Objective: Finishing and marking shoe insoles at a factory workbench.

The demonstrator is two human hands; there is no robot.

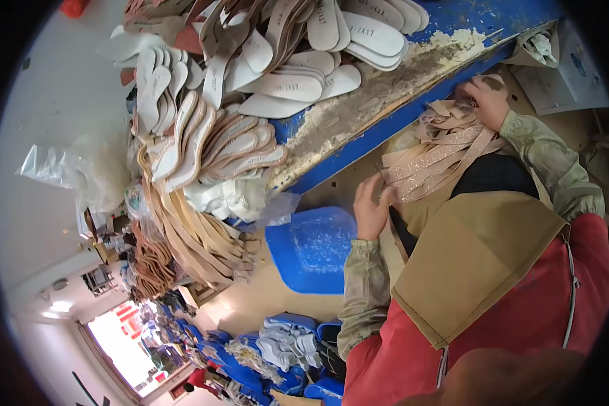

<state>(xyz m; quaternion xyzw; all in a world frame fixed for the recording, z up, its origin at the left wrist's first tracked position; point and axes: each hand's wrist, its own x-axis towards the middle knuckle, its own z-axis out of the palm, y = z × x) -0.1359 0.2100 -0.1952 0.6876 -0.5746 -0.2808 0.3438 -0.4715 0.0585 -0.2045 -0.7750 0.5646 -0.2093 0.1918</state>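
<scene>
A loose bundle of glittery pinkish-beige strips [440,155] lies across my lap, over a tan apron [477,260] and a black cloth piece [497,177]. My right hand [486,100] is closed on the far end of the bundle, its fingers curled over the strips. At the bundle's left edge, my left hand [371,206] has its thumb and fingers bent around the strip ends; part of that grip is hidden. Both forearms wear patterned sleeve covers over red sleeves.
A blue bench [358,152] with a worn top carries stacked white insoles [298,84] and tan-edged insoles [243,145]. Beige strips [189,233] hang off its end. Below stands a blue plastic stool [311,250]; a white box [568,78] sits far right.
</scene>
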